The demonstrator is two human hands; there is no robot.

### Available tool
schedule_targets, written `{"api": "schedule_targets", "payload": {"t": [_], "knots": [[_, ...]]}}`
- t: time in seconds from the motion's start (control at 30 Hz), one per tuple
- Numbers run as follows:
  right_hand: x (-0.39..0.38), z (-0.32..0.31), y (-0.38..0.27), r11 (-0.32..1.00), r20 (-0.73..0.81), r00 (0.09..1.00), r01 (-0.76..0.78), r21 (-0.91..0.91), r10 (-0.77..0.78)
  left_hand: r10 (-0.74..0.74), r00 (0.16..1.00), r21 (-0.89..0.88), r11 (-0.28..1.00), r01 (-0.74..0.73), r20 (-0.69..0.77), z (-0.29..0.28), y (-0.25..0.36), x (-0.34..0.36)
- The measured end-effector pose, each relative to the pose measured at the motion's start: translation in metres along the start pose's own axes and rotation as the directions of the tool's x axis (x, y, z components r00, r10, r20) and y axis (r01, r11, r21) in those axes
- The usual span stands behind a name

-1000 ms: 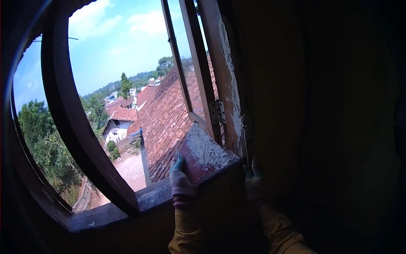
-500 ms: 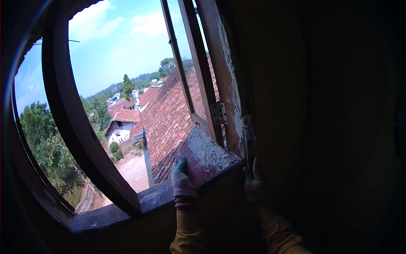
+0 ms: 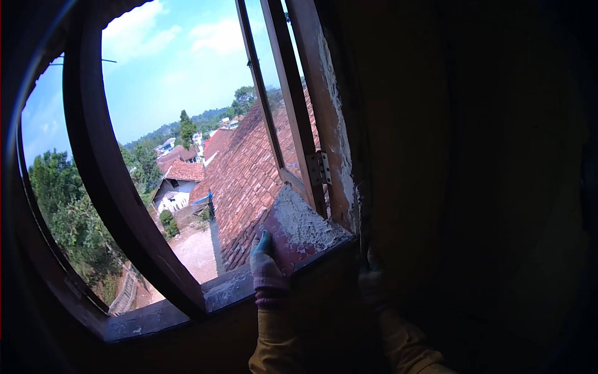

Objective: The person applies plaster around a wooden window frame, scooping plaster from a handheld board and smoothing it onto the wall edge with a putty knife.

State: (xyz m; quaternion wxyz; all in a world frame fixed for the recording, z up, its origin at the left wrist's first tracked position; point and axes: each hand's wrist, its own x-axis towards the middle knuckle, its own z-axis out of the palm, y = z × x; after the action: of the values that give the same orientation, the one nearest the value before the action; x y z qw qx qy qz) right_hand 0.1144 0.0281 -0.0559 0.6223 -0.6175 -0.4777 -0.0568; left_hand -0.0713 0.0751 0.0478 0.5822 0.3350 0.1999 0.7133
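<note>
My left hand (image 3: 266, 271), in a pale glove with greenish fingertips, grips the left edge of a flat reddish board (image 3: 288, 254). Its thumb lies on the board's face, and the other fingers are mostly hidden. Rough grey-white plaster (image 3: 305, 218) covers much of the board, which rests at the sill corner of the window. My right hand (image 3: 374, 283), also gloved, is in deep shadow against the wall, just below and right of that corner. It looks closed with one digit pointing up; what it holds, if anything, is lost in the dark.
The wooden window frame (image 3: 317, 112) has whitish plaster (image 3: 333, 93) smeared down its right edge. An open glazed sash hangs on a metal hinge (image 3: 319, 168). A thick upright post (image 3: 103, 156) divides the opening. Outside are a tiled roof (image 3: 249, 174), houses and trees.
My right hand has dropped slightly and its upright digit has shifted a little left. My left hand still grips the board. The whole view has shifted slightly.
</note>
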Motion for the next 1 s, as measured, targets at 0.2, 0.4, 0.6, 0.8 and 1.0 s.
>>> {"api": "schedule_targets", "payload": {"t": [0.2,0.4,0.6,0.8,1.0], "knots": [[0.003,0.008,0.029,0.979,0.023,0.992,-0.130,0.156,0.128,-0.015,1.000,-0.018,1.000,0.015,0.001,0.007,-0.010,0.003],[0.024,0.007,0.004,0.972,-0.111,0.969,0.206,-0.117,-0.219,-0.025,0.998,-0.084,0.996,0.021,-0.051,0.012,-0.005,0.000],[0.007,0.017,0.013,0.987,-0.104,0.989,0.095,-0.130,-0.109,-0.018,1.000,-0.041,0.999,0.018,0.000,0.006,-0.007,0.005],[0.008,-0.012,0.008,0.948,-0.132,0.960,0.211,-0.240,-0.247,-0.082,0.996,-0.092,0.992,0.083,0.023,0.012,-0.008,0.003],[0.020,-0.010,0.002,0.999,-0.038,0.998,0.042,-0.019,-0.043,-0.091,0.995,-0.083,0.993,0.088,-0.027,0.010,-0.012,0.001]]}}
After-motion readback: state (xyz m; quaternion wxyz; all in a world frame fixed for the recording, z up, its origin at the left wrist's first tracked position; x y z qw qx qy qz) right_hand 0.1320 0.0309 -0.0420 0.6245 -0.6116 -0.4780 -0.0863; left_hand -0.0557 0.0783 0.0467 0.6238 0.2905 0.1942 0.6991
